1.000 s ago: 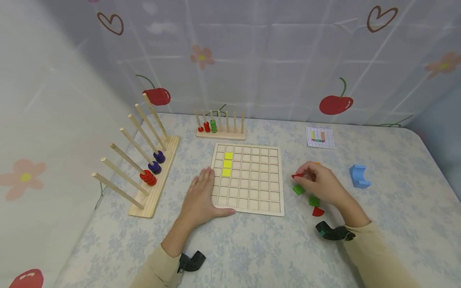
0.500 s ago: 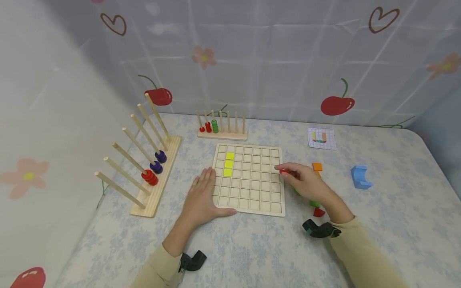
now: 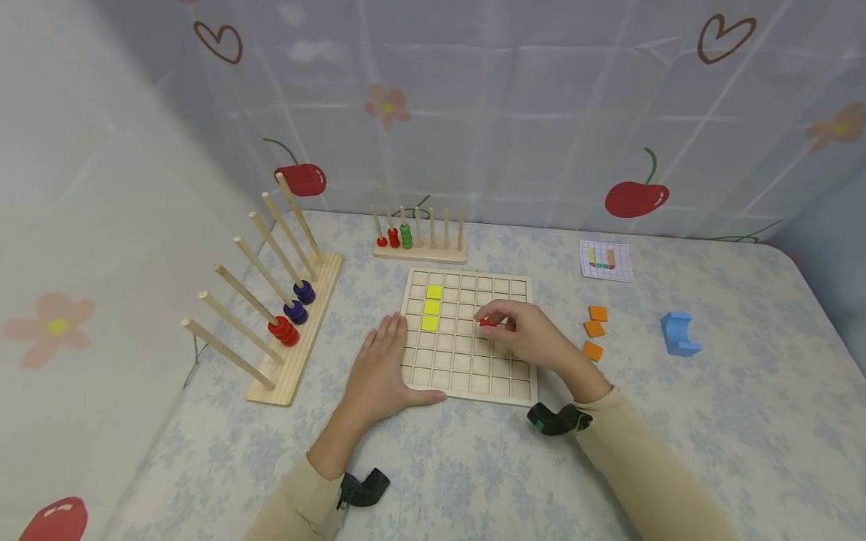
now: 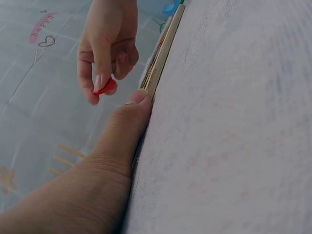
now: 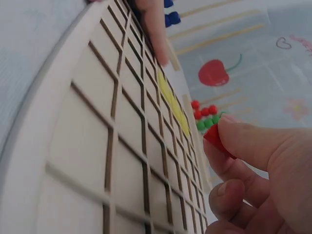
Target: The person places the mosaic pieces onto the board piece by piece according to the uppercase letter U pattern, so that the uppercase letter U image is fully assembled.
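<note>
My right hand [image 3: 531, 334] is over the wooden grid board [image 3: 460, 385], pinching a small red tile [image 3: 485, 322] between thumb and index finger. In the right wrist view the red tile [image 5: 214, 139] is raised above the squares, with the other fingers curled in. My left hand [image 3: 379, 376] lies along the board's left side, fingers extended; its thumb [image 4: 127, 117] stretches along the near edge, the tip against the rim. Three yellow square tiles [image 3: 431, 307] form a column in the board's left part.
Three orange tiles [image 3: 594, 328] lie right of the board, near a blue curved block [image 3: 679, 334]. A pattern card [image 3: 607, 260] is farther back. A large peg stand [image 3: 314, 330] with rings stands left, a smaller bead stand [image 3: 419, 253] behind the board.
My right hand has carried the red tile leftward from the table onto the space over the board. The orange tiles have come into view; the green ones are now hidden. My left hand stays put.
</note>
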The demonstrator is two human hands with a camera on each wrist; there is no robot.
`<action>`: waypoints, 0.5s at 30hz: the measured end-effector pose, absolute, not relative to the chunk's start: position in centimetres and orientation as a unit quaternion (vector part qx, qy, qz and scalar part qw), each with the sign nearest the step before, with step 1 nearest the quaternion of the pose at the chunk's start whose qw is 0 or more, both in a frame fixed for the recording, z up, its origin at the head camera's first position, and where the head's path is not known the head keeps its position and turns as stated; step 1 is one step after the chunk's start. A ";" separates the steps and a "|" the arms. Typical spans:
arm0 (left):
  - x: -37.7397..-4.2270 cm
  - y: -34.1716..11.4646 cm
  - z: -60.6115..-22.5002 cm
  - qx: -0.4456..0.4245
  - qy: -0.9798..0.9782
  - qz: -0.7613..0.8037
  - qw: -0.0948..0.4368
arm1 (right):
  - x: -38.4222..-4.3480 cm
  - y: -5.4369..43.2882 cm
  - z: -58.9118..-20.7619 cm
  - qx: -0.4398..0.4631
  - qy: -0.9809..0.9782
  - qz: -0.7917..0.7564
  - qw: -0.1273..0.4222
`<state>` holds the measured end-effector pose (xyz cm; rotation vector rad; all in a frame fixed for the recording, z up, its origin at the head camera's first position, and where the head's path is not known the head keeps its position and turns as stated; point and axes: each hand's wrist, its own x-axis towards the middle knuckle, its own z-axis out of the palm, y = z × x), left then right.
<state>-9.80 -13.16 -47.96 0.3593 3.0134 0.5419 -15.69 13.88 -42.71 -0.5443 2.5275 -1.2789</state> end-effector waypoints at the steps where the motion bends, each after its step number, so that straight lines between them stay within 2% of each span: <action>1: -9.8 -13.2 -48.0 0.116 0.977 0.175 0.030 | -15.8 13.3 -42.8 -0.189 0.867 -0.441 0.130; 15: -9.8 -13.3 -48.0 0.125 0.977 0.168 0.024 | -16.5 6.1 -43.7 -0.239 0.877 -0.397 0.131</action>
